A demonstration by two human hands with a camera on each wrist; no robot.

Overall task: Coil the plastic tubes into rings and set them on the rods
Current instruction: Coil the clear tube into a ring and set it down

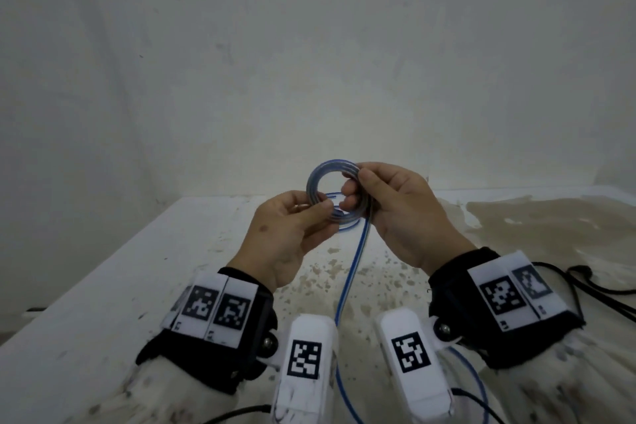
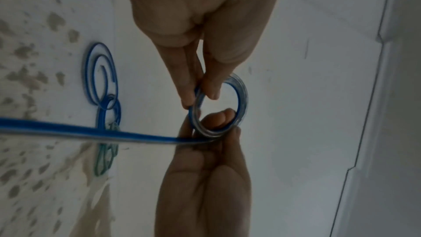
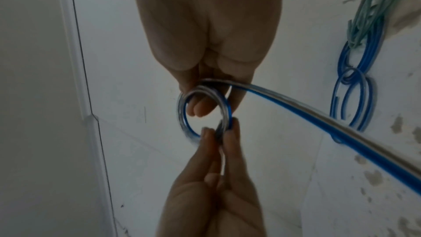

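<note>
A clear tube with a blue stripe is wound into a small ring (image 1: 314, 179) that I hold up over the white table (image 1: 137, 268). My left hand (image 1: 323, 212) pinches the ring's lower left side between thumb and fingers. My right hand (image 1: 356, 188) grips the right side, fingers hooked through the hole and thumb on the outside. The left wrist view shows the pinch of the left hand (image 2: 200, 96) on the ring (image 2: 242, 100). In the right wrist view the right hand (image 3: 193, 96) holds the ring (image 3: 182, 114). The uncoiled tail (image 1: 347, 286) runs back toward my body. No rods are in view.
More tubes lie on the table below the hands: loose blue loops (image 2: 100, 75) and a green bundle (image 2: 107, 158), also visible as blue loops (image 3: 355, 96) and a green bundle (image 3: 369, 15). The table is spotted, with a brown stain (image 1: 550, 217) far right. Black cables (image 1: 585, 286) trail beside my right wrist.
</note>
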